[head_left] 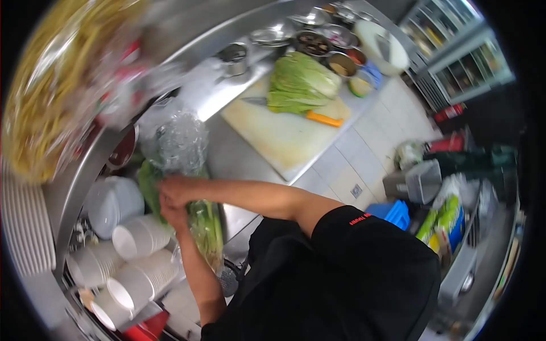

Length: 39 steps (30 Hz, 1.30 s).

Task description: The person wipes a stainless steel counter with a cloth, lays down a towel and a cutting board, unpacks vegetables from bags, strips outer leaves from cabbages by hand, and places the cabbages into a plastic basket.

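Observation:
My right hand [177,190] and my left hand [173,213] are close together, touching or nearly so, over a bunch of leafy greens. Both look closed with curled fingers, but blur hides what they pinch. Dark green leaves [149,184] show just beyond the hands. Pale green stalks [206,230] in clear plastic lie beside my left forearm. A crumpled clear plastic bag [176,136] rests against the greens, just above my right hand.
A white cutting board [267,139] holds a cabbage [301,85] and an orange-handled knife [324,119]. Metal bowls [311,43] stand behind. Stacked white tubs [136,236] sit near my left arm. Bagged yellow noodles [57,74] are on a shelf at upper left.

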Tool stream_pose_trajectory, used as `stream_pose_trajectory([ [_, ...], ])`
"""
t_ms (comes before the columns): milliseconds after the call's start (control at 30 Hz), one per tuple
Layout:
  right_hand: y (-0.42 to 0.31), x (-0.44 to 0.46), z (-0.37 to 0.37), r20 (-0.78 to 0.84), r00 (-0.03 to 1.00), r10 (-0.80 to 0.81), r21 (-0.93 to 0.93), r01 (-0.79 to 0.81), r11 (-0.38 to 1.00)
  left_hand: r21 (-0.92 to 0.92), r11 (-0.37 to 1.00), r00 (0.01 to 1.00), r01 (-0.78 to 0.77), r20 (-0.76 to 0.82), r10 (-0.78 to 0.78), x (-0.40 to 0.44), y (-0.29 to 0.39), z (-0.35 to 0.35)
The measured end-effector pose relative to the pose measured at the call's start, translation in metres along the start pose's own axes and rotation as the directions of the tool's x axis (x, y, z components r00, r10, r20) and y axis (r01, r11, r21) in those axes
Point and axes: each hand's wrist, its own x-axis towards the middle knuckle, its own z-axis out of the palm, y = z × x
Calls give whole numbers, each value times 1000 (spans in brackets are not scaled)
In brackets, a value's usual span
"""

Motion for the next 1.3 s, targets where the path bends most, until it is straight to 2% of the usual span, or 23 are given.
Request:
stream_pose_trajectory([
  [33, -2, -23, 2, -260, 935, -242, 2, 251, 968, -213, 977, 1000, 23, 22, -19, -4, -56, 5],
  [67, -1, -50, 1, -483, 747, -457, -75, 485, 872, -96, 985, 989, 141, 60, -136, -4, -44, 3],
  [100, 3, -72, -12, -496, 749, -440, -88, 461, 883, 30, 968, 966, 249, 69, -250, 5, -20, -4],
  [133, 5, -97, -26, -485, 740, -465, -80, 492, 867, -217, 879, 901, 425, 11, -434, 8, 15, 2],
  [167, 8, -122, -37, -474, 730, -493, -65, 529, 846, -32, 899, 892, 436, -113, -437, 12, 6, 8],
  [200, 21, -145, -46, -529, 727, -438, -158, 423, 892, 156, 880, 882, 449, -238, -408, 16, -4, 10],
  [233, 43, -167, -58, -585, 711, -389, -240, 307, 921, 157, 885, 887, 439, -230, -400, 14, 7, 13],
  [333, 103, -236, -106, -720, 683, -125, -172, -1, 985, 281, 843, 885, 458, -237, -401, 5, 39, 21],
  [400, 130, -284, -142, -785, 619, -1, -180, -226, 957, 433, 892, 982, 129, -184, -52, -2, 34, 27],
  [433, 144, -304, -160, -809, 587, 31, -189, -309, 932, 433, 892, 981, 128, -190, -49, -5, 36, 27],
  [533, 189, -352, -218, -850, 526, 4, -245, -404, 881, 489, 824, 953, 287, -235, -193, -10, 67, 33],
  [600, 204, -374, -254, -866, 447, 221, -63, -538, 840, 688, 546, 873, 479, -309, -377, -20, 148, 35],
  [667, 234, -380, -272, -812, 488, 320, 14, -531, 847, 692, 489, 819, 531, -272, -505, -34, 205, 33],
  [733, 263, -378, -283, -731, 552, 401, 79, -516, 853, 560, 812, 986, 165, -103, -130, -57, 212, 27],
  [767, 273, -376, -285, -688, 615, 386, 78, -466, 881, 450, 892, 999, 48, -36, -36, -64, 222, 40],
  [800, 282, -375, -286, -641, 674, 367, 83, -415, 906, 192, 960, 976, 202, 45, -214, -76, 235, 59],
  [867, 295, -376, -287, -622, 712, 326, 139, -310, 941, -202, 896, 905, 397, 252, -344, -99, 258, 120],
  [900, 302, -375, -285, -646, 718, 257, 129, -229, 965, -186, 836, 825, 516, 369, -427, -107, 296, 148],
  [967, 305, -375, -284, -664, 724, 187, 126, -139, 982, -255, 811, 773, 527, 539, -333, -124, 303, 207],
  [1067, 306, -375, -280, -674, 678, 294, 262, -152, 953, -234, 824, 782, 516, 521, -342, -131, 330, 259],
  [1200, 316, -363, -287, -726, 597, 342, 338, -124, 933, -199, 767, 684, 610, 622, -382, -113, 337, 297],
  [1267, 312, -362, -291, -716, 566, 409, 421, -117, 899, -310, 519, 556, 796, 713, -427, -93, 324, 328],
  [1300, 301, -364, -300, -666, 550, 504, 535, -119, 836, -302, 520, 547, 799, 725, -419, -81, 316, 347],
])
